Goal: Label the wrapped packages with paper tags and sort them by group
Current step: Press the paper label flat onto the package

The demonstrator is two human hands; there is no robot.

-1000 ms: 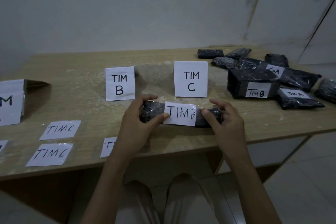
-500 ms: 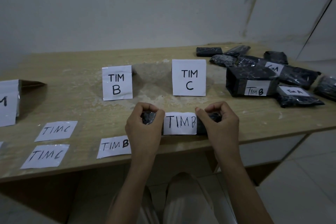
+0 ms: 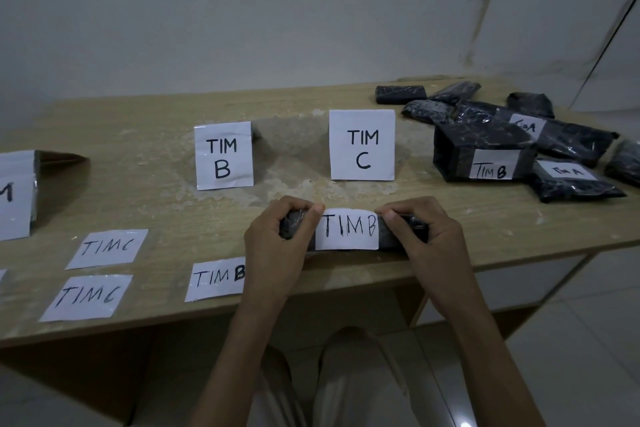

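Note:
A black wrapped package lies near the table's front edge with a white paper tag reading "TIM B" on its front. My left hand grips the package's left end, thumb at the tag's left edge. My right hand grips its right end, thumb at the tag's right edge. Two upright signs stand behind: "TIM B" and "TIM C". Loose tags lie at the front left: one "TIM B" and two "TIM C".
A pile of black packages fills the back right; one box bears "TIM B", two flat ones bear "TIM A". A third upright sign stands at the far left. The wooden table ends just in front of my hands.
Both hands curled from flat fingers onto the package's ends and drew it slightly toward the front edge. The loose "TIM B" tag came into full view beside my left wrist.

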